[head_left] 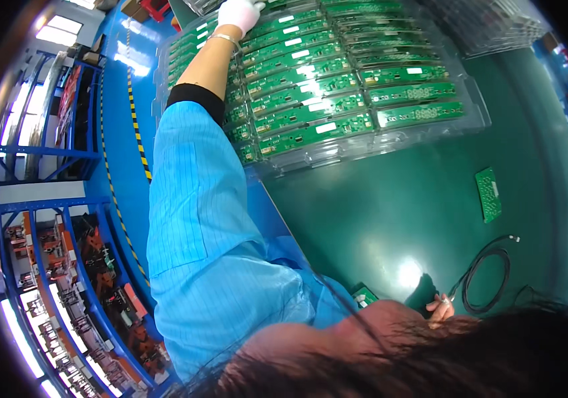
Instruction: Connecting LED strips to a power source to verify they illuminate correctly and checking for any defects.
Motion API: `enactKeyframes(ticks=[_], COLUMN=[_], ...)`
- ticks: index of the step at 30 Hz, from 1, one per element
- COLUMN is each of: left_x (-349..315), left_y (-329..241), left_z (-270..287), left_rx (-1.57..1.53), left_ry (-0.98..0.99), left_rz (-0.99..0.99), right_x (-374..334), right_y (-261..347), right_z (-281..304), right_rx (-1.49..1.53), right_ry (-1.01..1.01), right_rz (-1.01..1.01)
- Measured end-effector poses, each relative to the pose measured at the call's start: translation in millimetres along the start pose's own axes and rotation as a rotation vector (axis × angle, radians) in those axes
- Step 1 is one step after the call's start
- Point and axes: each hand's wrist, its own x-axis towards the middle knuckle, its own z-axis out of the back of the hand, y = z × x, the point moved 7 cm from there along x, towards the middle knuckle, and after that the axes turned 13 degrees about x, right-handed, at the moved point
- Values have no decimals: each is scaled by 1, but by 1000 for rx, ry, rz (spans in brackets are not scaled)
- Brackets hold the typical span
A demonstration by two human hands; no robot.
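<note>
My left hand (pixel 239 16), in a white glove, reaches to the far side of a clear plastic tray (pixel 337 154). Its fingers run up to the picture's top edge, so their grip is hidden. Rows of long green circuit boards (pixel 317 132) fill the tray. At the lower right, my bare right hand (pixel 440 309) shows curled fingers, low over the green tabletop (pixel 363 219). A looped black cable (pixel 464 285) runs up to these fingers; what they hold is hidden. Part of a green circuit board (pixel 364 296) shows left of that hand.
A single green circuit board (pixel 488 195) lies at the right of the tabletop. Stacked clear trays (pixel 490 26) stand at the far right. Blue shelving with parts (pixel 78 265) lines the left, beyond a blue floor with a yellow-black stripe (pixel 135 126).
</note>
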Motion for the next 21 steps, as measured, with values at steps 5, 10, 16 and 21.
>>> enactKeyframes(ticks=[5,10,16,21], left_x=[0,-13,-24,-30], left_y=[57,28,3,6], left_z=[9,6,59,85], left_rx=[188,297,195,-318], left_ry=[121,230,180,94], left_rz=[-60,-87,-373,-548], right_x=[2,1,3,-1], right_y=[-20,-25,-18,-43], right_z=[-3,6,2,24], right_rx=[187,170,312,210], right_ry=[-8,66,211,71], right_rz=[-118,13,122,0])
